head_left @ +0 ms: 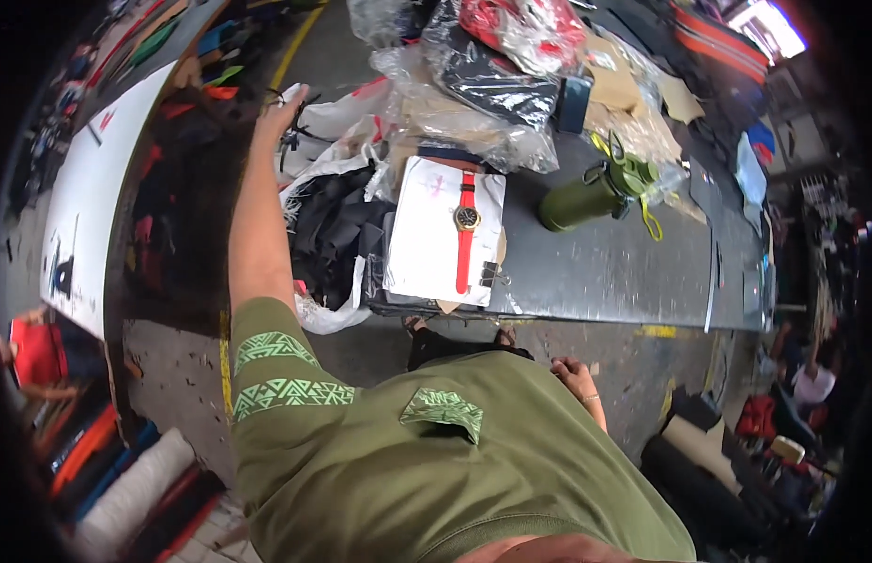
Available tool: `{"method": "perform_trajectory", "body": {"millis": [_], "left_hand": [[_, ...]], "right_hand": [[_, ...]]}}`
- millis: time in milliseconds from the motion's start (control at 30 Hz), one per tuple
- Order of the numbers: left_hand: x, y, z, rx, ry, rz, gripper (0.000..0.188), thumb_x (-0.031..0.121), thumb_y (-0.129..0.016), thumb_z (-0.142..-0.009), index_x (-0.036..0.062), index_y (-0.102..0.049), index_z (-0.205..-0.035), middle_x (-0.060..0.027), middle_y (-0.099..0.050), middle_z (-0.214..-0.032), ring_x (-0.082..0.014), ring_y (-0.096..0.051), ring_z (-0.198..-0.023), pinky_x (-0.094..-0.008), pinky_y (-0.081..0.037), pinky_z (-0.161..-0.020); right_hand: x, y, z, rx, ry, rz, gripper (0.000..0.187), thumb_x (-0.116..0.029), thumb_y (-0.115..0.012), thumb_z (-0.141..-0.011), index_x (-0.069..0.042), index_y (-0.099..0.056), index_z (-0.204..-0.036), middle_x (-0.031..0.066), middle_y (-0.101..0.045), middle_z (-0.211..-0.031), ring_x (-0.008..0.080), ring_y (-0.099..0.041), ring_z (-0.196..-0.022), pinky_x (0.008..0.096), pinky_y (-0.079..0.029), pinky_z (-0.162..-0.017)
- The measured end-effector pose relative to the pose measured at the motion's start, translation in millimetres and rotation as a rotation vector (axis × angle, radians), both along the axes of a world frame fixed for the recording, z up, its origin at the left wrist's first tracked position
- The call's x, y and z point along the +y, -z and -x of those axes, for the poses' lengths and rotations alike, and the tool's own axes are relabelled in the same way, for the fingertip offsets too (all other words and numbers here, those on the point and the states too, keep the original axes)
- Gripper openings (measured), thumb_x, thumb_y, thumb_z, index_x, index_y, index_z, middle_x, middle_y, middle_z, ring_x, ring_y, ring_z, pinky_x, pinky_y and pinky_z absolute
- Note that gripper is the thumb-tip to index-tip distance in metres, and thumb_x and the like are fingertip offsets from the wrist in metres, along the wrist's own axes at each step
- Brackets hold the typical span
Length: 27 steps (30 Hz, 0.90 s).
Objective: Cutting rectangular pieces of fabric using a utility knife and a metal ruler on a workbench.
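My left arm reaches out to the far left, over the table's edge. My left hand point(281, 111) is closed on thin black strips point(291, 133) that dangle from it; a scrap of white shows at the fingers. Beside and below it lies a white plastic bag point(335, 120), with a heap of black fabric pieces point(337, 225) spilling from it. Down at my right side, away from the table, my right hand point(575, 377) hangs with curled fingers and nothing visible in them. A red-strapped watch point(467, 219) lies on white paper point(422, 235) near the table's front edge.
A green bottle point(586, 199) lies tilted on the dark table point(624, 281). Behind are plastic-wrapped packages point(492, 84) and a dark blue box point(573, 103). A binder clip point(493, 273) grips the paper. Fabric rolls point(140, 488) lie lower left; another person point(42, 352) is at left.
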State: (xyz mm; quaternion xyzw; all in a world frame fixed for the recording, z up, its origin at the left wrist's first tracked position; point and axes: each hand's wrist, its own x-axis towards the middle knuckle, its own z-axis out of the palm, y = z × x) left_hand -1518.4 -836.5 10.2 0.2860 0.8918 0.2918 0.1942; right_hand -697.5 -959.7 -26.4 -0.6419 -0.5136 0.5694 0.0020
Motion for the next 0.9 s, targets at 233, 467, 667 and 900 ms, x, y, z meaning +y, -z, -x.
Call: {"method": "perform_trajectory", "body": {"millis": [233, 467, 667, 900], "left_hand": [[6, 7, 50, 0.228, -0.026, 0.076, 0.068, 0.053, -0.056, -0.079, 0.0004, -0.066, -0.122, -0.0262, -0.062, -0.128, -0.0397, -0.058, -0.123, -0.0411, -0.044, -0.104], [-18, -47, 89, 1.076, 0.577, 0.069, 0.020, 0.020, -0.049, -0.092, 0.0097, -0.067, -0.095, -0.0196, -0.069, -0.099, -0.0424, -0.067, -0.088, -0.0550, -0.053, -0.072], [36, -40, -166, -0.119, 0.477, -0.524, 0.036, 0.033, -0.060, -0.100, 0.0074, -0.059, -0.074, 0.0029, -0.047, -0.057, -0.0076, -0.042, -0.048, -0.0269, -0.034, -0.046], [4, -37, -504, -0.694, 1.036, -0.371, 0.036, 0.037, -0.054, -0.104, 0.0052, -0.066, -0.092, -0.0001, -0.058, -0.066, -0.0090, -0.054, -0.057, -0.0238, -0.044, -0.055]], "right_hand": [[-96, 55, -72, -0.299, 0.197, 0.076, 0.035, -0.030, -0.066, -0.095, 0.003, -0.072, -0.102, 0.0088, -0.073, -0.091, 0.0173, -0.066, -0.083, 0.0328, -0.052, -0.080], [-136, 95, -98, -0.146, 0.088, -0.031, 0.026, -0.023, -0.070, -0.090, 0.002, -0.072, -0.093, 0.0084, -0.072, -0.080, 0.0131, -0.064, -0.079, 0.0320, -0.052, -0.074], [-139, 125, -133, -0.145, 0.191, 0.139, 0.026, -0.031, -0.068, -0.088, -0.006, -0.072, -0.082, 0.0051, -0.068, -0.068, 0.0144, -0.062, -0.061, 0.0321, -0.050, -0.056], [-134, 106, -177, -0.035, 0.292, -0.151, 0.027, -0.035, -0.076, -0.081, -0.008, -0.072, -0.079, 0.0031, -0.069, -0.071, 0.0145, -0.065, -0.064, 0.0321, -0.053, -0.064]]}}
